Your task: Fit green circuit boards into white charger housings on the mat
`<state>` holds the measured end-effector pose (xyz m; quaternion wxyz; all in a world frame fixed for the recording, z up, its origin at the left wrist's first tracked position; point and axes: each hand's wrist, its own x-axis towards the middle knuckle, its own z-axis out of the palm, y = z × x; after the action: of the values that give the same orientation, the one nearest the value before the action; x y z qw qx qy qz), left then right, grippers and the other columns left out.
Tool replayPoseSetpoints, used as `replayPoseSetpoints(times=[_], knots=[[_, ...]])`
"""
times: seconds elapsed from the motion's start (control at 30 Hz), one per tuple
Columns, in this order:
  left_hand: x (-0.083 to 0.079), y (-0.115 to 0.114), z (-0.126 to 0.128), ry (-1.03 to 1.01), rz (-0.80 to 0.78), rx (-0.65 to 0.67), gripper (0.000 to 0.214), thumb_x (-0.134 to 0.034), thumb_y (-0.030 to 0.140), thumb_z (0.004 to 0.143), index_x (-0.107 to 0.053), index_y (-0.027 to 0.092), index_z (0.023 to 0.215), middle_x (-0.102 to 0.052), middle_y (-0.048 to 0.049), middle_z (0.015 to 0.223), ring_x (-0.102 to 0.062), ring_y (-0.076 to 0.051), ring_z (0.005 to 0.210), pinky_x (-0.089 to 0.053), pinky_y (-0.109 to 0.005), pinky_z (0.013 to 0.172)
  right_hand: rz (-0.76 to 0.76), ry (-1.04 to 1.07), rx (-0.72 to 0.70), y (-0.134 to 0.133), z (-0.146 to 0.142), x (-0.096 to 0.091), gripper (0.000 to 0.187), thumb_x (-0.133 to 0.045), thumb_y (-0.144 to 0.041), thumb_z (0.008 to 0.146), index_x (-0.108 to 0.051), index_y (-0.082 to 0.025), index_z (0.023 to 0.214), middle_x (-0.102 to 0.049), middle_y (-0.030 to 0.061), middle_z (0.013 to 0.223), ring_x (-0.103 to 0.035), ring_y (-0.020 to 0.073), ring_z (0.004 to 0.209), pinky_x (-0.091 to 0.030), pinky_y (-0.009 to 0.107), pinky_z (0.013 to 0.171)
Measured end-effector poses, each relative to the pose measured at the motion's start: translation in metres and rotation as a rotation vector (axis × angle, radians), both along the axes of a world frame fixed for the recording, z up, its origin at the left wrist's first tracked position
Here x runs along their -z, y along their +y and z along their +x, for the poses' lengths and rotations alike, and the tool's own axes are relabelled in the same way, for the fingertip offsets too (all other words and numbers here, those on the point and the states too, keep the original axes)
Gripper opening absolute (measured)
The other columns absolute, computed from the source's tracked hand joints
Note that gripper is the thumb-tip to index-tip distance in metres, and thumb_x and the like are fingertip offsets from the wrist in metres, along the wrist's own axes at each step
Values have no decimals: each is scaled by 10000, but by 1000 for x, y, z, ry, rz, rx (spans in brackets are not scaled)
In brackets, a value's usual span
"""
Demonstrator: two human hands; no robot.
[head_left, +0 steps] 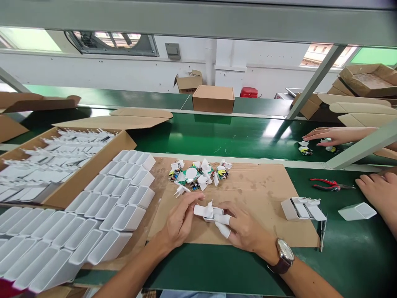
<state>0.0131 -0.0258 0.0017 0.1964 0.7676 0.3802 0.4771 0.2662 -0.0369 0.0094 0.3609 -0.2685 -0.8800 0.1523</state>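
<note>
In the head view, a white plastic plug housing (pixel 205 211) with an upright piece on top is held between both hands, over the cardboard sheet. My left hand (pixel 180 220) closes on its left end. My right hand (pixel 243 227), with white finger covers on thumb and finger, pinches its right end. Just beyond lies a heap of green circuit boards (pixel 190 174) with white plug parts. A loose white plug piece (pixel 181 190) is nearest my left hand. On the right stand white housings (pixel 293 210) with flat white parts in them.
Rows of white open housings (pixel 102 207) fill the left, beside a carton (pixel 89 169) of flat white parts. At right lie red-handled pliers (pixel 328 185), tweezers (pixel 322 234) and another white housing (pixel 356 211). A co-worker's hands (pixel 335 135) reach in from the right over the green belt.
</note>
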Motion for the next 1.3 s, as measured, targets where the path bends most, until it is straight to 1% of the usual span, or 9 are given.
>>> replayPoseSetpoints(times=[0.3, 0.4, 0.47, 0.53, 0.63, 0.73, 0.87, 1.1, 1.3], knots=[[10, 1, 3, -67, -69, 3, 361, -431, 134, 1093, -585, 243, 1400, -728, -101, 1202, -743, -194, 1036, -663, -324, 844, 22, -24, 127, -2, 1, 2, 373, -550, -65, 971, -627, -226, 1299, -694, 144, 1203, -696, 253, 986, -628, 363, 763], [9, 1, 4, -80, -76, 20, 375, -408, 144, 1098, -555, 244, 1428, -695, -112, 1212, -728, -180, 988, -658, -300, 773, -32, 67, 135, -1, -1, 5, 367, -541, -92, 995, -621, -228, 1326, -704, 143, 1220, -702, 260, 1046, -635, 388, 823], [6, 1, 5, -66, 9, 38, 391, -460, 169, 1084, -530, 236, 1462, -668, -135, 1253, -713, -188, 975, -654, -313, 755, -234, 234, 175, 1, -2, 7, 290, -552, -178, 1034, -647, -254, 1297, -722, 117, 1227, -711, 247, 1087, -635, 396, 895], [4, 0, 5, -4, 125, 60, 461, -594, 245, 1042, -506, 221, 1495, -634, -173, 1336, -707, -230, 1035, -662, -357, 778, -548, 433, 207, 4, -2, 7, 196, -596, -332, 1050, -681, -259, 1210, -750, 88, 1166, -728, 236, 1054, -640, 386, 896], [2, -4, 9, 129, 261, 78, 644, -758, 317, 959, -483, 203, 1530, -629, -198, 1371, -689, -312, 1194, -664, -455, 923, -1006, 641, 171, 8, -4, 6, 355, -706, -569, 963, -688, -235, 1081, -761, 57, 1022, -736, 232, 919, -646, 365, 789], [2, -6, 13, 200, 371, 104, 621, -706, 252, 995, -463, 185, 1563, -672, -195, 1308, -697, -305, 1223, -639, -453, 1010, -1238, 704, 122, 6, -10, 7, 476, -788, -672, 849, -681, -227, 979, -742, 30, 923, -710, 210, 821, -621, 335, 722], [2, -5, 14, 242, 395, 125, 651, -695, 267, 1009, -428, 193, 1599, -704, -191, 1275, -725, -295, 1171, -640, -425, 993, -1287, 679, 115, 1, -15, 10, 496, -804, -690, 827, -685, -223, 944, -730, 22, 895, -687, 191, 789, -605, 316, 705], [5, -5, 10, 241, 227, 162, 703, -597, 197, 1039, -302, 200, 1677, -633, -228, 1458, -652, -316, 1344, -596, -473, 1088, -1362, 687, 105, -1, -13, 6, 556, -779, -726, 845, -661, -219, 1037, -741, 54, 988, -744, 264, 912, -661, 403, 739], [2, -6, 9, 210, 186, 185, 689, -579, 189, 1044, -300, 201, 1674, -623, -222, 1464, -648, -308, 1345, -589, -474, 1099, -1363, 689, 96, -1, -15, 1, 536, -798, -711, 841, -655, -225, 1018, -732, 60, 1030, -743, 271, 897, -677, 437, 746]])
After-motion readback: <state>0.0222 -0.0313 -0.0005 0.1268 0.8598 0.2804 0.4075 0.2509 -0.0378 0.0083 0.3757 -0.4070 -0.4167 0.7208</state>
